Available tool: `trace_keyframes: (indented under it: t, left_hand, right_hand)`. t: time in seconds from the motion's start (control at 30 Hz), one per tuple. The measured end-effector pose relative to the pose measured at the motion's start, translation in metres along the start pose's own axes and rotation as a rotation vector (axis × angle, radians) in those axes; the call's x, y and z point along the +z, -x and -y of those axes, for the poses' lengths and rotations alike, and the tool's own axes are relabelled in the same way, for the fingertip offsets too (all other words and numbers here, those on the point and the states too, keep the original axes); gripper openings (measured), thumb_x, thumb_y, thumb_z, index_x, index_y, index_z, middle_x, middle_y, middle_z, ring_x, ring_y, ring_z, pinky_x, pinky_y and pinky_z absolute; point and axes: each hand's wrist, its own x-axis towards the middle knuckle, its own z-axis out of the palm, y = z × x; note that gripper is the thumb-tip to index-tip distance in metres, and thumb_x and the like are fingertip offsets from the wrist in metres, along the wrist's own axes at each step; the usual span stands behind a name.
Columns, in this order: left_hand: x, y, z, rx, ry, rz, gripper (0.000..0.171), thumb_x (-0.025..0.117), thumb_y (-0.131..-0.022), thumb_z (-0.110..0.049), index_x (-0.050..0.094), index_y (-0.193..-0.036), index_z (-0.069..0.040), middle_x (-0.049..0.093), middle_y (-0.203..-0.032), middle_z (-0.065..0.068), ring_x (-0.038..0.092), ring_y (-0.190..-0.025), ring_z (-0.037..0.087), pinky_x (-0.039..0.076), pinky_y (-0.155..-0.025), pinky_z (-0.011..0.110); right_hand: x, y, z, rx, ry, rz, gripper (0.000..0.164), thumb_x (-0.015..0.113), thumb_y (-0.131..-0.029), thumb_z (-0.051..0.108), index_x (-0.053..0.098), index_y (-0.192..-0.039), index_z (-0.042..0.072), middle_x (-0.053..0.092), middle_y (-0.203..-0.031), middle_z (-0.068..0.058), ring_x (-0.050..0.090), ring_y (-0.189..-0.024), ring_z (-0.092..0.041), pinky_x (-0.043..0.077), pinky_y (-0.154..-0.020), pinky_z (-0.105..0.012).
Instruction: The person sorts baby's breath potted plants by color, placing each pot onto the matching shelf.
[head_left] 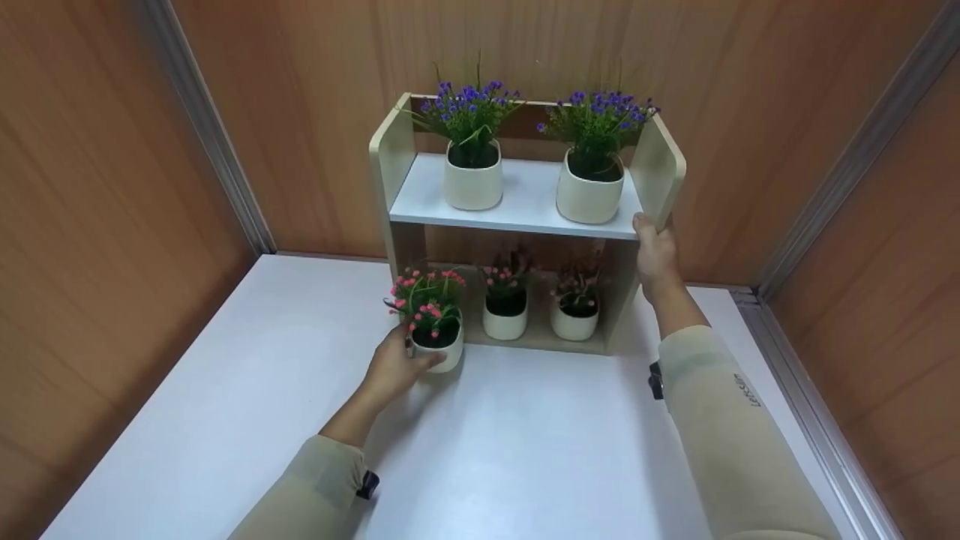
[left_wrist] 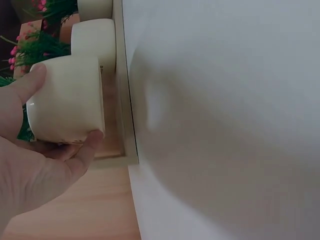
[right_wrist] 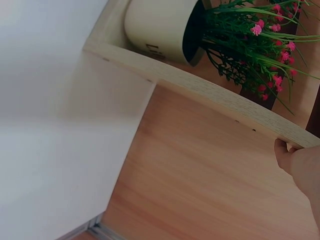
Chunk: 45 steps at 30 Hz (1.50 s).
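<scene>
My left hand [head_left: 397, 367] grips a white flower pot [head_left: 442, 356] with pink flowers, its thumb and fingers round the sides. In the left wrist view that pot [left_wrist: 67, 100] is tilted and in front of the shelf's lower level. My right hand [head_left: 656, 251] holds the right side panel of the small two-level shelf [head_left: 517, 232], thumb at the front edge; in the right wrist view the fingers show at the panel's outer face. Two more pots with pink flowers, a middle one [head_left: 505, 322] and a right one [head_left: 575, 324], stand on the lower level.
On the upper level stand two white pots with purple flowers, a left one [head_left: 472, 184] and a right one [head_left: 590, 195]. The shelf stands on a white table [head_left: 517, 442] near a wooden back wall [head_left: 315, 135]. Wooden side walls with metal corner strips [head_left: 217, 142] flank the table.
</scene>
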Motion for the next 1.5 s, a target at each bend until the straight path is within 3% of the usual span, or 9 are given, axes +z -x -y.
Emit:
trace_keyframes:
  t: [0.43,0.53,0.73,0.87,1.0,1.13,1.27,1.43,1.5]
  left_hand:
    - [0.022,-0.039,0.008,-0.01,0.003,-0.019,0.094,0.083,-0.098,-0.029,0.027,-0.171,-0.009,0.036,-0.176,0.019,0.031,-0.166,0.04,0.026,-0.137,0.055]
    - [0.025,-0.044,0.005,-0.009,-0.017,-0.032,0.096,0.083,-0.098,-0.029,0.025,-0.171,-0.007,0.036,-0.176,0.022,0.032,-0.165,0.041,0.026,-0.137,0.055]
    - [0.029,-0.052,0.004,0.005,-0.032,-0.046,0.101,0.082,-0.098,-0.028,0.017,-0.169,0.0,0.041,-0.17,0.028,0.039,-0.161,0.045,0.031,-0.134,0.055]
    - [0.032,-0.057,0.005,-0.028,-0.034,-0.038,0.1,0.079,-0.101,-0.033,0.014,-0.168,0.007,0.04,-0.168,0.034,0.037,-0.161,0.046,0.031,-0.134,0.055]
    - [0.034,-0.064,0.005,-0.026,-0.015,-0.015,0.099,0.076,-0.104,-0.034,0.012,-0.168,0.007,0.036,-0.17,0.034,0.034,-0.163,0.045,0.028,-0.136,0.055]
    - [0.036,-0.071,0.003,0.004,-0.014,-0.018,0.092,0.076,-0.103,-0.031,0.02,-0.164,0.008,0.044,-0.165,0.034,0.04,-0.159,0.045,0.033,-0.133,0.055]
    - [0.038,-0.076,0.001,-0.008,0.041,-0.002,0.088,0.075,-0.104,-0.027,0.02,-0.165,0.005,0.046,-0.163,0.033,0.043,-0.157,0.045,0.036,-0.131,0.055]
    - [0.039,-0.081,0.001,-0.048,0.104,0.016,0.091,0.073,-0.106,-0.025,0.013,-0.169,-0.001,0.037,-0.17,0.028,0.035,-0.162,0.042,0.031,-0.134,0.055]
    - [0.039,-0.083,0.001,-0.061,0.082,0.015,0.094,0.072,-0.106,-0.028,0.009,-0.17,0.001,0.031,-0.174,0.028,0.029,-0.165,0.042,0.027,-0.136,0.055]
  right_hand:
    - [0.0,0.003,0.0,-0.002,0.014,-0.016,0.072,0.039,-0.113,0.042,0.015,-0.17,0.005,0.019,-0.179,-0.014,0.014,-0.168,-0.029,0.002,-0.141,-0.048]
    - [-0.002,0.002,0.0,0.017,0.016,-0.013,0.073,0.038,-0.113,0.044,0.013,-0.172,0.007,0.017,-0.18,-0.013,0.014,-0.168,-0.029,0.002,-0.141,-0.05]
    - [0.0,0.0,-0.001,-0.026,-0.009,-0.002,0.069,0.037,-0.113,0.04,0.015,-0.17,0.008,0.018,-0.179,-0.011,0.014,-0.166,-0.026,0.0,-0.141,-0.046]
    - [0.001,0.0,0.0,-0.014,-0.007,0.0,0.07,0.037,-0.113,0.04,0.01,-0.172,0.013,0.015,-0.181,-0.009,0.01,-0.169,-0.025,-0.003,-0.141,-0.047]
    - [0.0,0.0,-0.001,0.001,0.0,-0.005,0.072,0.037,-0.113,0.042,0.008,-0.173,0.014,0.014,-0.182,-0.008,0.01,-0.169,-0.025,-0.003,-0.141,-0.048]
    - [-0.002,0.0,-0.001,-0.016,-0.001,-0.014,0.071,0.037,-0.113,0.042,0.009,-0.173,0.014,0.015,-0.181,-0.01,0.011,-0.168,-0.026,-0.002,-0.141,-0.048]
    - [-0.002,0.001,-0.002,-0.031,-0.002,-0.03,0.07,0.038,-0.113,0.041,0.013,-0.171,0.01,0.018,-0.179,-0.011,0.014,-0.167,-0.026,0.0,-0.141,-0.047]
    - [0.0,0.002,-0.001,-0.023,0.003,-0.031,0.07,0.038,-0.113,0.04,0.016,-0.17,0.006,0.021,-0.178,-0.013,0.015,-0.167,-0.027,0.001,-0.141,-0.047]
    - [0.001,0.001,0.0,-0.025,-0.001,-0.025,0.071,0.038,-0.113,0.04,0.013,-0.171,0.008,0.018,-0.18,-0.012,0.013,-0.168,-0.026,0.0,-0.141,-0.047]
